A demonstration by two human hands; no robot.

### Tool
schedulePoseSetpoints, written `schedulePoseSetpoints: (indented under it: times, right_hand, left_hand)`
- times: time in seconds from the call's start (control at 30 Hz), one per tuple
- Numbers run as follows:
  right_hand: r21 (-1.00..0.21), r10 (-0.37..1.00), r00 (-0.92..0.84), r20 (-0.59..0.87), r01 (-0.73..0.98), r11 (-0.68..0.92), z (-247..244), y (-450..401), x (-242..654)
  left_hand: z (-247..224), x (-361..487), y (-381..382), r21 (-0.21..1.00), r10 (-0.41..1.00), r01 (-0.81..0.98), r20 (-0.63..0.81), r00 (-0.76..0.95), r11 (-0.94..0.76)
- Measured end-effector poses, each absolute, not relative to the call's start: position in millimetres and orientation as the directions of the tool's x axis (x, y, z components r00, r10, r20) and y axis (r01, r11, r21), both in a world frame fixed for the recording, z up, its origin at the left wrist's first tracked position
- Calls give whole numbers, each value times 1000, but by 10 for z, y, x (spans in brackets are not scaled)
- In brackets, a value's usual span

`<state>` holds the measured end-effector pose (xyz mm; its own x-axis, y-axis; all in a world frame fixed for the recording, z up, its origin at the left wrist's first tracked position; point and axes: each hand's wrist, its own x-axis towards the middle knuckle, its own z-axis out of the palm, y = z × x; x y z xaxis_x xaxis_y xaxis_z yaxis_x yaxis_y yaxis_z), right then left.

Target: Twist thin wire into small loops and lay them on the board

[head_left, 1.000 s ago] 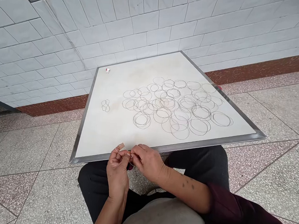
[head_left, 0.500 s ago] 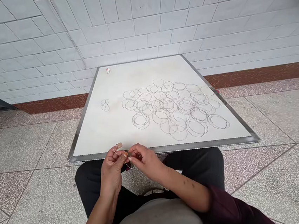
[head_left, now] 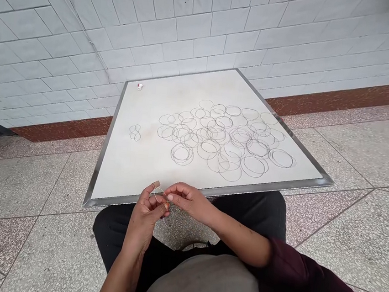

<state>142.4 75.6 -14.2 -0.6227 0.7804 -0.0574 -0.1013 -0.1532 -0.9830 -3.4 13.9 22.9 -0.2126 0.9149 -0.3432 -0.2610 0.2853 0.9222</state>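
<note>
Just off the table's near edge, both hands work on a thin, pale wire loop (head_left: 172,221). My left hand (head_left: 148,212) pinches it between thumb and fingers; a tan wrap covers the tip of its raised index finger. Opposite it, my right hand (head_left: 189,203) has thumb and index finger closed on the loop close to the left thumb. Part of the wire curves up by the left index finger and part hangs below the thumb. On the white table (head_left: 144,164) beyond lie many overlapping thin rings (head_left: 223,137). A small cluster of twisted loops (head_left: 135,132) lies apart on the left.
A metal trim (head_left: 238,190) edges the table, which stands near a white tiled wall (head_left: 191,35). A tiny white and red object (head_left: 140,86) sits at the far left corner. My knees (head_left: 256,216) are beneath the near edge, above a speckled floor (head_left: 346,215).
The loop has opened out between my hands, and its lower part hangs further down. My left index finger has lifted slightly. The view has shifted a little; the rings on the table lie as before.
</note>
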Motion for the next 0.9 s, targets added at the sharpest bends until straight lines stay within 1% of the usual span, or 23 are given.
schedulePoseSetpoints:
  times: [0.07,0.13,0.33,0.57,0.77,0.9]
  right_hand:
    - [-955,737,-669,-90,-151,-254,-148,773,1428]
    - [-935,724,-679,-123,-166,-315,-151,780,1426]
    - [-904,735,-656,-174,-190,-383,-146,779,1420]
    - [-906,740,-649,-176,-187,-380,-127,784,1436]
    - [-914,758,-638,-137,-214,-345,-192,792,1415]
    - [-908,763,-631,-140,-225,-353,-196,798,1414]
  left_hand:
    - [252,-25,140,925,920,-222,-349,-179,308]
    - [252,-23,144,928,922,-196,-349,-167,316]
    - [220,-52,141,934,938,-198,-325,-123,298]
    - [222,-107,121,930,945,-211,-320,-62,301]
    - [201,-110,119,930,939,-216,-326,-112,297]
    - [184,-109,122,926,933,-225,-336,-127,303]
